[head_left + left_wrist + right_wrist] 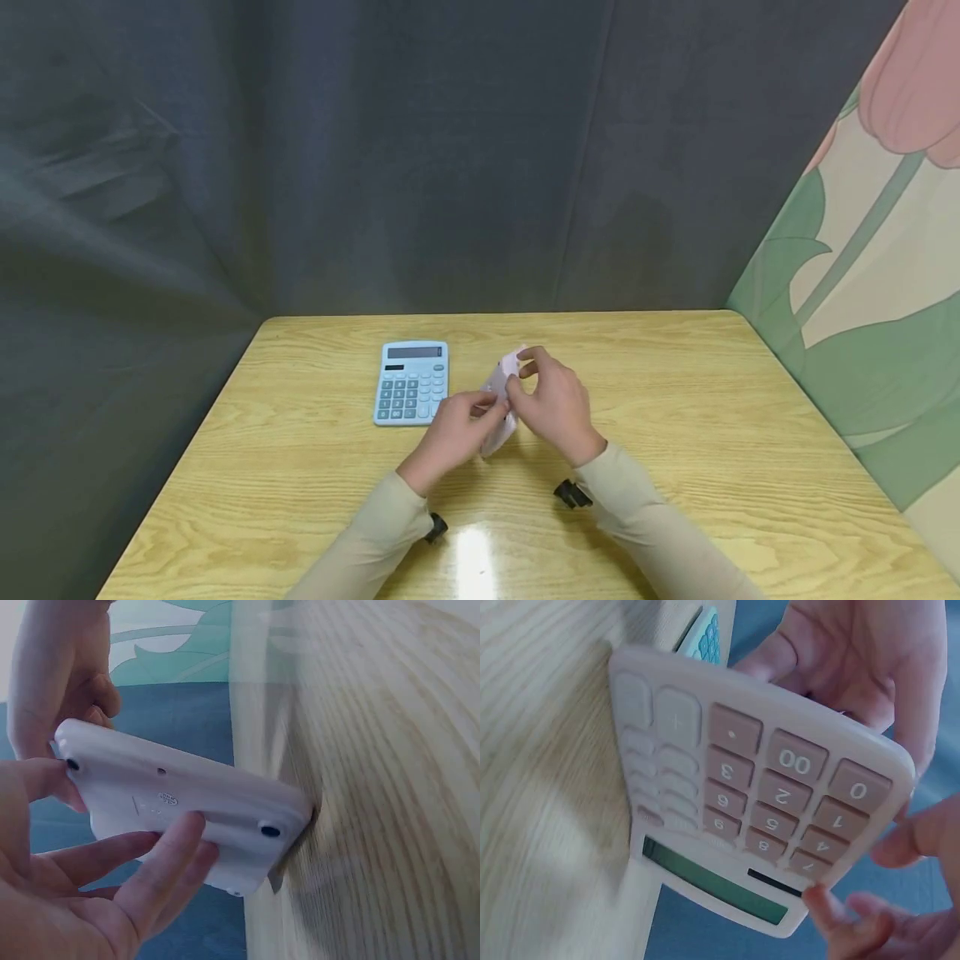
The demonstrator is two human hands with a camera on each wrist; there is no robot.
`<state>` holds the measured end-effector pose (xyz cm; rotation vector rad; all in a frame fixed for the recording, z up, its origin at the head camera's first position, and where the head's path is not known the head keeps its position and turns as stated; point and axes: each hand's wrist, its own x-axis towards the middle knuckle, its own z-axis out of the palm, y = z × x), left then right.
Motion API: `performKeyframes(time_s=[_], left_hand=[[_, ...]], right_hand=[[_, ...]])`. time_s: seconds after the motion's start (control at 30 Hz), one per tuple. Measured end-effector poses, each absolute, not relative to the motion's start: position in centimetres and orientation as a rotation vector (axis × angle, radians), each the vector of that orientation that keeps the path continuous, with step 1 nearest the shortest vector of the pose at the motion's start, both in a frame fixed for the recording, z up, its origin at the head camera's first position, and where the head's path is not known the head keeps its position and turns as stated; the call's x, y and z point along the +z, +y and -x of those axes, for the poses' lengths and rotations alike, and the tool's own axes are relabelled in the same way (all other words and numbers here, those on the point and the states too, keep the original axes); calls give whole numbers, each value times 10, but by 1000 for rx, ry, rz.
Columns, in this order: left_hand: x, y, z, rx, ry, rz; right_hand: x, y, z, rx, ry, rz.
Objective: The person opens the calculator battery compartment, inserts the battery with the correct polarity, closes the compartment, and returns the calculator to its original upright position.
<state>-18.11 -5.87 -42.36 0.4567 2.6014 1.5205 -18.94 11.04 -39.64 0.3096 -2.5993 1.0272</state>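
A pink calculator is held on edge above the wooden table, with its lower edge at the tabletop. My left hand grips it; in the left wrist view, its fingers lie against the white back with dark round feet. On the other side, my right hand pinches the calculator's upper edge between thumb and fingers. The right wrist view shows the keys and the blank-looking display of the pink calculator. Lying flat to the left of both hands is a light blue calculator, its keys facing up.
The wooden table extends on all sides of the hands. Behind it hangs a dark curtain, and a flower-patterned panel stands along the right. Black wrist straps show under both sleeves.
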Motion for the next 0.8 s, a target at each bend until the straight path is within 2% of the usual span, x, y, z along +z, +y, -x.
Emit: performKeyframes(time_s=[0.5,0.8], left_hand=[[-430,-66,187,1984,2086,-226],[-449,-70,196,1990,2095,-32]], right_hand=[[-411,98,188,1039,-2667,-564],[-420,118,191,646,-3160,-226]])
